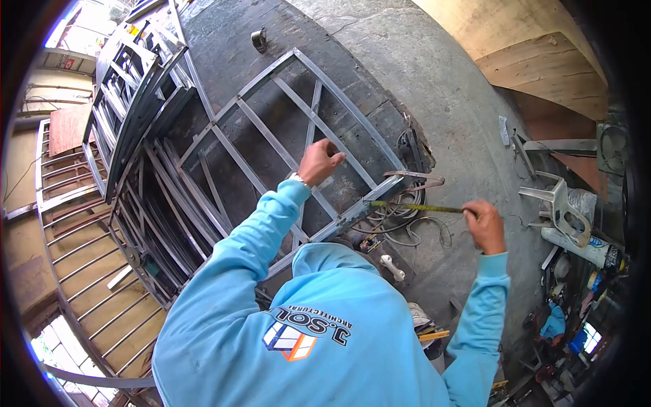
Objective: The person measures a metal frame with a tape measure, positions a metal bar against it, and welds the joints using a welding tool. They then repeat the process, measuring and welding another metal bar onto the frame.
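Watching from beside this person, going left to right. Furthest out from the left-hand grip there's a stack of grilles (146, 115) leaning together, crowding that side, so there's basically no room to slide anything over there.

The left hand (319, 161) is up on the metal frame (346, 217), fingers curled over one of the slanted inner bars. I can't tell whether they actually wrap the bar or just press on it. A wristwatch (298, 180) peeks out of the blue sleeve just behind it. My guess is the hand is there to steady the frame so it doesn't shift.

Below and to the right of that hand, a yellow tape measure (417, 207) starts at the frame's lower corner and runs out past the edge, straight and taut. The far end is pinched in the right hand (485, 225), fingers pressed together on the blade. Looks like the pull is what holds it flat and level off that corner.

Right under the tape, between the two hands, a tangle of cables (400, 227) lies against the frame's edge, so that's the snaggy bit if the blade drops.

Past the right hand it's bare concrete for a stretch, decent open room to draw the tape further. Beyond that a white plastic chair (559, 203) and a pile of clutter close off that side.
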### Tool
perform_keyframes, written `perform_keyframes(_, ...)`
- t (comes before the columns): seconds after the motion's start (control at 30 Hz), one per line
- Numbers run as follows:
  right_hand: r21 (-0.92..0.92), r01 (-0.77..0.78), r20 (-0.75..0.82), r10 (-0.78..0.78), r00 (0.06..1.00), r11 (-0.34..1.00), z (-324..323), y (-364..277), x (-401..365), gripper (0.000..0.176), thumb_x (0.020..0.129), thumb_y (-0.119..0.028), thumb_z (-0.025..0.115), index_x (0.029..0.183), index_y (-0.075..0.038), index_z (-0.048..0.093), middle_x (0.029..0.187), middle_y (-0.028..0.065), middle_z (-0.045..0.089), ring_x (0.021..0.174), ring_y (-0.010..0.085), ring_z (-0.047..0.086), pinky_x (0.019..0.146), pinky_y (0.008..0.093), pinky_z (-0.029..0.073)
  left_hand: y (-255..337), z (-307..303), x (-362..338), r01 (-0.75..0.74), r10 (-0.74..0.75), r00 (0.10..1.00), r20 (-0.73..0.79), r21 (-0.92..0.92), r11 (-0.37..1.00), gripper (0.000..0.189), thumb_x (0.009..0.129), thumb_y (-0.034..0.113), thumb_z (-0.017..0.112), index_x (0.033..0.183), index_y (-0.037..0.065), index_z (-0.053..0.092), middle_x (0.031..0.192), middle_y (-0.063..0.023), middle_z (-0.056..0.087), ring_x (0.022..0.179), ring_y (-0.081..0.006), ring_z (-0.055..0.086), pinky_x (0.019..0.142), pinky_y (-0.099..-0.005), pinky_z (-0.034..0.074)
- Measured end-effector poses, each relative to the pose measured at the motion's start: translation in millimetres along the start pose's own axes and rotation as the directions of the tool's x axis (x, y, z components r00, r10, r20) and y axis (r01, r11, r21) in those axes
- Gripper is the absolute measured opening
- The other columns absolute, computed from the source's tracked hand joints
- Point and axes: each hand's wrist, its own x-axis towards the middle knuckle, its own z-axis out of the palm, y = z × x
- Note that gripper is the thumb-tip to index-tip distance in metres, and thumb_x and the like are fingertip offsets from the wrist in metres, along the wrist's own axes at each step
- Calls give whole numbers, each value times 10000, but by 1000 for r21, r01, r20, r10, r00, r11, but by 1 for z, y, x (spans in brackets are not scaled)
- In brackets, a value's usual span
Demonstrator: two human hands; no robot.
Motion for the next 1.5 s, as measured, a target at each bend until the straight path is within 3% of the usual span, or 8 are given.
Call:
perform_keyframes(0.03, -80, 39, 2, -39, 999, 996, -13, -7, 13, 116, 833, -168, 694, 911, -93, 735, 914, 119, 677, 925, 348, 644, 787, 457, 518, -5, 5, 11, -21, 66, 975, -213, 208, 978, 377, 869, 361, 773, 945, -6, 737, 729, -43, 675, 734, -157, 685, 663, -343, 551)
perform_keyframes(0.1, -173, 59, 18, -56, 998, 983, -33, -29, 37, 96, 840, -138, 700, 906, -73, 727, 928, 121, 669, 928, 351, 642, 801, 435, 510, -6, 10, 31, 81, -27, 972, -233, 230, 970, 422, 870, 384, 784, 874, -33, 717, 698, -82, 661, 726, -206, 707, 612, -358, 560)
perform_keyframes(0.17, -209, 88, 61, -77, 995, 974, -39, -37, 64, 103, 849, -155, 696, 915, -84, 732, 937, 114, 669, 934, 347, 644, 803, 437, 513, -9, 14, 44, 383, -432, 898, -88, -330, 863, 430, 864, 354, 792, 807, -53, 664, 745, -136, 692, 736, -252, 718, 544, -380, 568)
perform_keyframes(0.2, -245, 119, 93, -99, 991, 962, -39, -40, 78, 111, 858, -172, 693, 925, -96, 738, 947, 107, 669, 940, 343, 645, 805, 439, 516, -9, 24, 47, 306, -412, 886, -211, -399, 864, 412, 839, 276, 819, 914, -79, 623, 804, -159, 683, 709, -261, 709, 516, -357, 593)
perform_keyframes(0.33, -307, 107, 182, -52, 982, 946, -31, -55, 112, 151, 879, -212, 677, 966, -117, 755, 970, 105, 680, 956, 348, 659, 827, 458, 528, -14, 31, 52, 196, -349, 921, -173, -567, 800, 506, 845, 224, 824, 1113, -98, 542, 950, -170, 650, 755, -272, 705, 562, -373, 627)
perform_keyframes(0.83, -341, 139, 433, 24, 901, 930, 4, -66, 179, 183, 876, -196, 688, 1024, -122, 766, 1036, 143, 720, 993, 365, 671, 875, 465, 522, -19, 22, 32, 28, -164, 979, -119, -722, 691, 440, 880, 196, 791, 1156, -45, 546, 993, -131, 662, 786, -203, 702, 600, -312, 623)
perform_keyframes(1.03, -289, 136, 536, 43, 843, 948, 36, -74, 202, 164, 865, -174, 695, 995, -119, 779, 1017, 161, 721, 992, 373, 668, 884, 464, 517, -17, 14, 29, 82, -126, 992, -8, -719, 690, 481, 873, 136, 794, 1228, -60, 535, 1101, -162, 649, 981, -252, 690, 712, -339, 636)
perform_keyframes(1.5, -233, 240, 499, -96, 861, 943, 79, -78, 186, 139, 815, -133, 743, 943, -120, 795, 1034, 132, 643, 1075, 345, 625, 918, 455, 507, -23, 13, 27, 83, -90, 995, 29, -737, 671, 557, 886, 225, 782, 1306, -11, 502, 1148, -150, 638, 1049, -282, 677, 835, -444, 626)
